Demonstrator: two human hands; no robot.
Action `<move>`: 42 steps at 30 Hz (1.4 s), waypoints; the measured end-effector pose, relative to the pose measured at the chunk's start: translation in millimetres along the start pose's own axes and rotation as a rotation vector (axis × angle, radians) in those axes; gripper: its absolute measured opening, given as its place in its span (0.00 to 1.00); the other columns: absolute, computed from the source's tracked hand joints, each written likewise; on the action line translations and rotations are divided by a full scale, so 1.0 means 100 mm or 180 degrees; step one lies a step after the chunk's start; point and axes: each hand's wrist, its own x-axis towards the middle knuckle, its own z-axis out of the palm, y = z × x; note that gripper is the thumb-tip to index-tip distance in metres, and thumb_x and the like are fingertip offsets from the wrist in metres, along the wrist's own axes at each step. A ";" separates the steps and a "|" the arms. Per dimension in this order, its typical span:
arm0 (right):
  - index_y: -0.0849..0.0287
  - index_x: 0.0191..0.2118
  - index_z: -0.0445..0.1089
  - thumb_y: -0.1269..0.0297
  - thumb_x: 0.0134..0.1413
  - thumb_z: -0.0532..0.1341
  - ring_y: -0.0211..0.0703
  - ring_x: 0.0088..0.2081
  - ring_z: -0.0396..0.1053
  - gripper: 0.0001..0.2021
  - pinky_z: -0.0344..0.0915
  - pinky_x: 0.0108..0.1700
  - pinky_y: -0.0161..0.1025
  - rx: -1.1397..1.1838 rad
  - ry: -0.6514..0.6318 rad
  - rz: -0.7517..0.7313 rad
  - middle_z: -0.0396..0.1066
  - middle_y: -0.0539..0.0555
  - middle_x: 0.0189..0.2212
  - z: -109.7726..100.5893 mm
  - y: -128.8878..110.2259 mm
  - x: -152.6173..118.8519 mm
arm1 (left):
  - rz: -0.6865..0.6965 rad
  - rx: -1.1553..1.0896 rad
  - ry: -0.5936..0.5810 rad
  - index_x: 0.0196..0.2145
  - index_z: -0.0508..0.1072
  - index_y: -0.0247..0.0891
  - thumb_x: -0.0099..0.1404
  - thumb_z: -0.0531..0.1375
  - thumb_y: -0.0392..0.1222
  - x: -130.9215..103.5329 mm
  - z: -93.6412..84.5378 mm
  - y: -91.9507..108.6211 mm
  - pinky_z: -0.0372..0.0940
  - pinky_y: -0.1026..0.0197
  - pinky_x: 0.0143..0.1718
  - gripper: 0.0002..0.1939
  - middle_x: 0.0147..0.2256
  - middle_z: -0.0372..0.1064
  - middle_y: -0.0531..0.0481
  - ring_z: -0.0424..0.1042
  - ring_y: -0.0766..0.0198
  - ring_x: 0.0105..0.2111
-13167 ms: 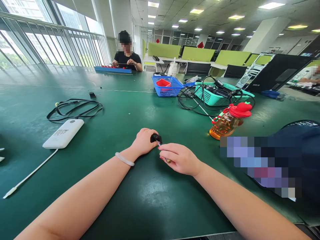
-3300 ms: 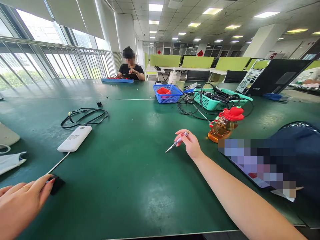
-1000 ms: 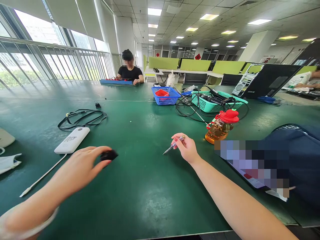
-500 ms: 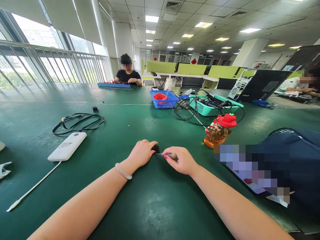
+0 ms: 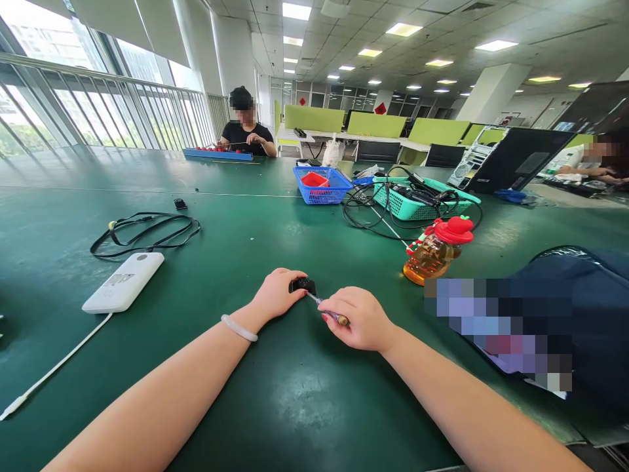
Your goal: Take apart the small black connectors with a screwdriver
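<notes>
Left hand [image 5: 276, 293] back, fingers pinning black part [image 5: 302, 285] (small, glossy); right hand [image 5: 361, 320] grips screwdriver [image 5: 328, 311].

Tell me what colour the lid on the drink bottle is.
Red; the bottle's lid shows best in the head view, on the green table.

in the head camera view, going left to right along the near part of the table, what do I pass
White power bank → left hand → small black part → screwdriver → right hand → red-lidded bottle.
</notes>
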 end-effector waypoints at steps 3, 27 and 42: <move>0.54 0.38 0.70 0.69 0.58 0.57 0.39 0.26 0.67 0.06 0.62 0.30 0.38 -0.0082 -0.0020 -0.0033 0.74 0.50 0.25 0.00 0.00 0.00 | 0.0048 0.0013 0.0000 0.51 0.74 0.43 0.61 0.61 0.44 0.00 0.00 -0.01 0.61 0.50 0.59 0.19 0.50 0.74 0.47 0.67 0.53 0.54; 0.55 0.37 0.71 0.67 0.59 0.58 0.39 0.28 0.68 0.05 0.61 0.32 0.36 0.0130 -0.0836 0.0183 0.74 0.51 0.29 0.03 0.06 -0.04 | -0.0047 0.0090 0.0005 0.52 0.73 0.45 0.62 0.61 0.44 0.02 0.01 -0.04 0.62 0.51 0.58 0.20 0.50 0.74 0.47 0.67 0.53 0.54; 0.56 0.34 0.73 0.60 0.55 0.60 0.38 0.24 0.66 0.06 0.63 0.30 0.37 0.1490 0.0245 0.2379 0.70 0.49 0.23 0.06 0.20 -0.04 | 0.0043 0.0060 -0.0009 0.50 0.74 0.44 0.63 0.61 0.45 0.01 -0.01 0.00 0.63 0.51 0.57 0.18 0.49 0.75 0.47 0.68 0.52 0.52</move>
